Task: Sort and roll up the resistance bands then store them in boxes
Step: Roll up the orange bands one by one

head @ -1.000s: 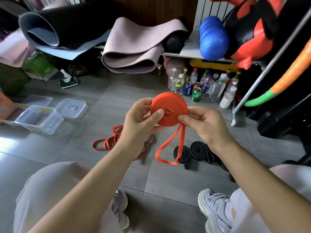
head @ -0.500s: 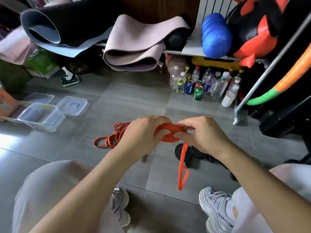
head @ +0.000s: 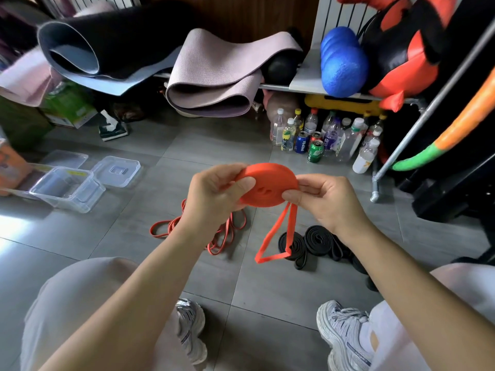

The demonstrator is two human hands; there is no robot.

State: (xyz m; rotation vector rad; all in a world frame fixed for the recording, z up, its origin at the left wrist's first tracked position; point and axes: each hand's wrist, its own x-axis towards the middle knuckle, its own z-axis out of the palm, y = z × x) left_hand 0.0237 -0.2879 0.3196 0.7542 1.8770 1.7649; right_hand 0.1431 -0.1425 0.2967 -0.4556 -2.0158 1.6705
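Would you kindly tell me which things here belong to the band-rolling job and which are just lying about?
Job: orange band roll, held in the left hand and right hand; loose orange bands; black rolled bands; clear box; lids.
Lying about: yoga mats; blue foam roller; drink bottles and cans.

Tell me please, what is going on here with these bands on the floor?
A person crouched over a tiled floor is rolling an orange band into a flat coil. The left hand grips the coil's left side. The right hand pinches its right edge, where a short tail hangs, not yet wound. More loose orange bands lie on the floor beyond the left arm, and rolled black bands lie to the right. A clear box stands open at the left.
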